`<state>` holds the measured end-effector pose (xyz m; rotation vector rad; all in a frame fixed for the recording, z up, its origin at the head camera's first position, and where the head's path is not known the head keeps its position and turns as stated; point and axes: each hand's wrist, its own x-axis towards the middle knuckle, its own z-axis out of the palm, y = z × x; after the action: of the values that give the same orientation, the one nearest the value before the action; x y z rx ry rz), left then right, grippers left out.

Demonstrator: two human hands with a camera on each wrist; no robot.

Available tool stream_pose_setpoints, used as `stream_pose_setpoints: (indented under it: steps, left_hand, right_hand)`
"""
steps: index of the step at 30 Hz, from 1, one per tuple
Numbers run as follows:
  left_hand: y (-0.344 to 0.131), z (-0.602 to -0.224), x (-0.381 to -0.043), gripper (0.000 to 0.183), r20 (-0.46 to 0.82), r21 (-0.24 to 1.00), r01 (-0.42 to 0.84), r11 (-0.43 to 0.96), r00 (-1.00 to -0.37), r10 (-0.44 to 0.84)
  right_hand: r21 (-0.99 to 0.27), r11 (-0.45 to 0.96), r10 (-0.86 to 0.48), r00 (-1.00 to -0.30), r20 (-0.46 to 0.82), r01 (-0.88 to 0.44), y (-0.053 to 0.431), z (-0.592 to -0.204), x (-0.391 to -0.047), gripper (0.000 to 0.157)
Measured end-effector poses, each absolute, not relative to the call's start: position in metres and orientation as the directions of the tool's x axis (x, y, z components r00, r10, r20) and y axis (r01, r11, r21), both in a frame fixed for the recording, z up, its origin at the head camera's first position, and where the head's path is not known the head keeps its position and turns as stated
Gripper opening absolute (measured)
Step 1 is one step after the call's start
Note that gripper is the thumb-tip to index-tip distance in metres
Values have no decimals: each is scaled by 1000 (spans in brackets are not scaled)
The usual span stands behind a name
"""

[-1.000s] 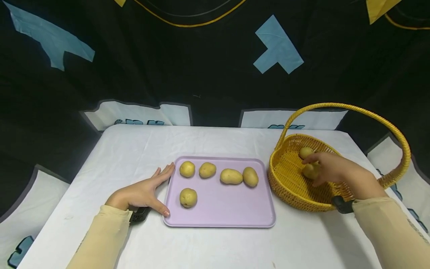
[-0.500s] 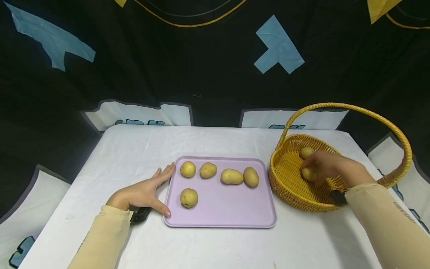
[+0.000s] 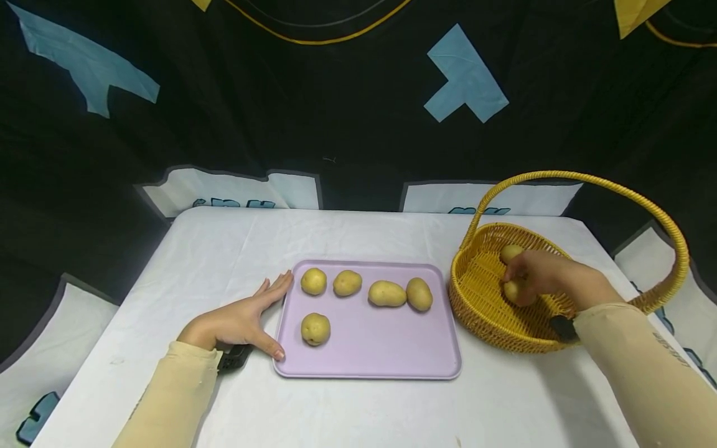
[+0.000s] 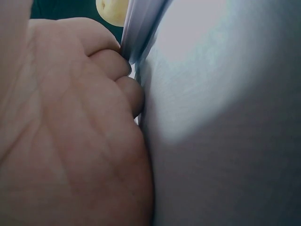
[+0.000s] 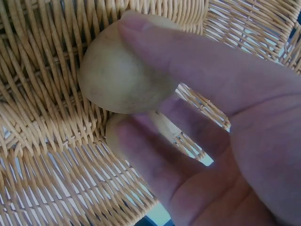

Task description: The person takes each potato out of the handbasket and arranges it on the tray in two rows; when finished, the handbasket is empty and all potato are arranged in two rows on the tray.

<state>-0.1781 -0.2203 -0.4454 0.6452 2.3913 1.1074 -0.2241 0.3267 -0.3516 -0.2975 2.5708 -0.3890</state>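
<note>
Inside the yellow wicker basket (image 3: 476, 305), my right hand (image 3: 542, 277) grips a potato (image 5: 122, 70), the thumb on one side and fingers on the other. A second potato (image 3: 510, 252) lies just beyond that hand, partly covered by the fingers in the right wrist view. My left hand (image 3: 241, 320) rests at the left edge of a lilac tray (image 3: 381, 345), fingers spread, thumb at its near corner. Four potatoes line the tray's far side, among them an oblong potato (image 3: 386, 294); another potato (image 3: 315, 329) sits nearer its left edge.
The basket's tall arched handle (image 3: 582, 177) rises over my right forearm. Basket and tray stand side by side on a white-covered table (image 3: 336, 414). A black curtain (image 3: 280, 124) with blue and yellow patches hangs behind the table.
My right hand has lowered a little onto the nearer potato in the basket, and its fingers have closed round it. The left hand and the tray have stayed put.
</note>
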Motion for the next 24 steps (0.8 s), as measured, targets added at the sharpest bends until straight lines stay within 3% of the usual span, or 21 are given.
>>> stream_pose_setpoints:
  steps: [10,16,24]
  left_hand:
    - [-220,-445,-178,142,-183,789,228,571,-800,571]
    - [-220,-444,-178,143,-181,785,230,575,-803,568]
    - [-220,-445,-177,142,-187,786,226,575,-800,570]
  right_hand:
    - [-253,952,-274,-845,-459,-171,326,-351,-227,46]
    - [-299,935,-305,-857,-414,-189,324,-343,-226,42]
    - [-350,901,-346,-911,-224,-256,309,-323,-210,38]
